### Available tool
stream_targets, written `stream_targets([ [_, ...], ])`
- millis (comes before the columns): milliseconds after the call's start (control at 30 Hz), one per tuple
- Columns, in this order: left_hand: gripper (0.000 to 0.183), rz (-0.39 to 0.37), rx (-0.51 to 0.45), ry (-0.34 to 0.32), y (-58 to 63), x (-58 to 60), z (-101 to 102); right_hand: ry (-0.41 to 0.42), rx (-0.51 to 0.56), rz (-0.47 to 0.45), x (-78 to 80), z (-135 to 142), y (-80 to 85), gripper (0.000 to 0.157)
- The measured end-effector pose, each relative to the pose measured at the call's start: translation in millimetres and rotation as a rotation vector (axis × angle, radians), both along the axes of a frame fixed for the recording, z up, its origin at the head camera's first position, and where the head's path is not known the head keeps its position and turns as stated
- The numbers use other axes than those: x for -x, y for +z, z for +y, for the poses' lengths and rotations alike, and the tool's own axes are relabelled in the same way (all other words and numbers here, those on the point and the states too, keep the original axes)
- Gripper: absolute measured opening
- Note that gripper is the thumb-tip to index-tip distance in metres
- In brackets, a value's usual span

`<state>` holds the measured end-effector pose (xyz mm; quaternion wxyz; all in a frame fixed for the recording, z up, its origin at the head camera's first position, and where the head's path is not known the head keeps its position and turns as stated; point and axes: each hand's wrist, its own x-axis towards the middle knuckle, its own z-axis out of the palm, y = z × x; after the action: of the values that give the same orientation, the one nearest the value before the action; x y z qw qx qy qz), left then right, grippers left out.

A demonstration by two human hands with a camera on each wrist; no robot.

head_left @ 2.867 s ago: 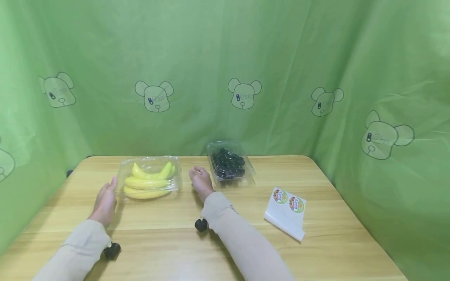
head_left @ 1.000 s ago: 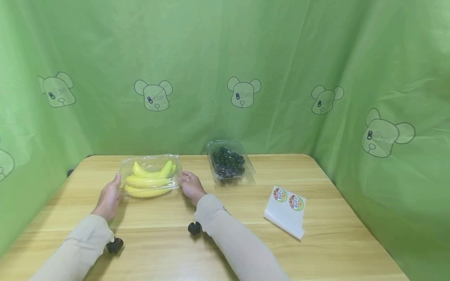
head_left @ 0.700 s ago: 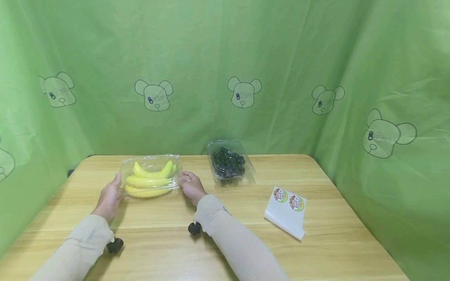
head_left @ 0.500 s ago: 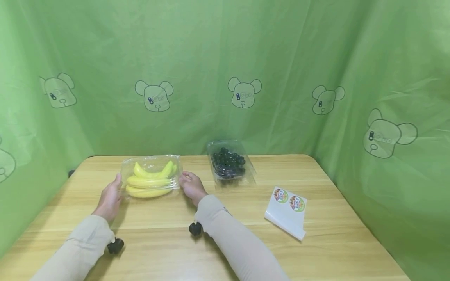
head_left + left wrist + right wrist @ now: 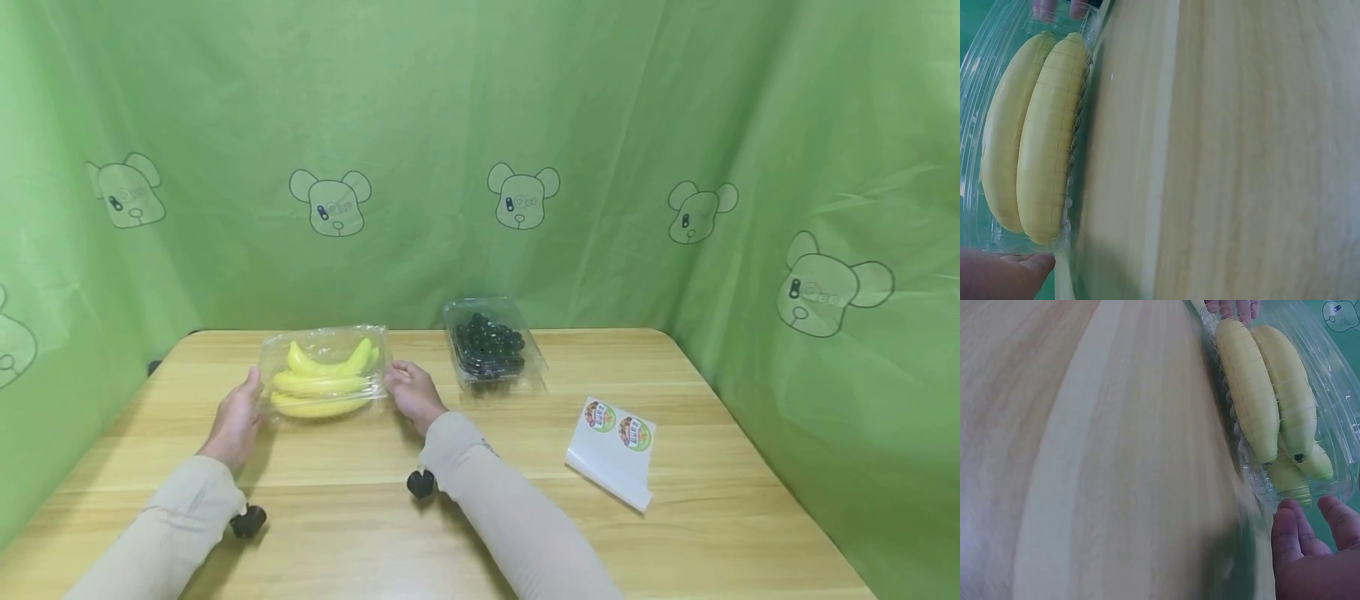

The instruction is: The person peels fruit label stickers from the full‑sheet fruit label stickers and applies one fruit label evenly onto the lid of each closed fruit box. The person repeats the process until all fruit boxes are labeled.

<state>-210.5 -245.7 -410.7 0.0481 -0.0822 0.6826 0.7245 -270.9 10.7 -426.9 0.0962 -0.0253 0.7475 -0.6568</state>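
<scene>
One clear container of bananas [image 5: 326, 331] is held at its two ends over the near side of a green curtain [image 5: 420, 100], at the far left of a wooden table [image 5: 337, 517]. Its left end is gripped by the left hand [image 5: 234, 422], its right end pinched between the thumb and fingers of the right hand [image 5: 414, 395]; whether its base is touching the table cannot be told. At least three bananas [image 5: 318, 406] can be counted inside, the exact number being blurred by the plastic. A second clear container [image 5: 477, 302], filled with dark grapes [image 5: 487, 343], is seen just to the right, and nearer the person one white sheet [image 5: 607, 467] bearing two round stickers [image 5: 636, 434]; both are shown by the head view alone. In the left wrist view only two bananas are seen, with fingertips of the opposite hand at the far end. By the right wrist view, two dark banana tips are revealed, with more yellow fruit behind them.
</scene>
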Motion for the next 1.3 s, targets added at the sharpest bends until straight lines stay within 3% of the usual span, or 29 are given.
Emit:
stream_targets([
  [967, 0.096, 0.022, -0.046, -0.056, 6.6, -11.1, 0.1, -0.024, -0.084, 0.082, -5.0, 13.9, 9.8, 0.043],
  [1300, 0.081, 0.000, -0.015, -0.025, 10.3, -11.3, 3.2, -0.015, -0.045, 0.090, -4.4, 22.2, 17.1, 0.043],
])
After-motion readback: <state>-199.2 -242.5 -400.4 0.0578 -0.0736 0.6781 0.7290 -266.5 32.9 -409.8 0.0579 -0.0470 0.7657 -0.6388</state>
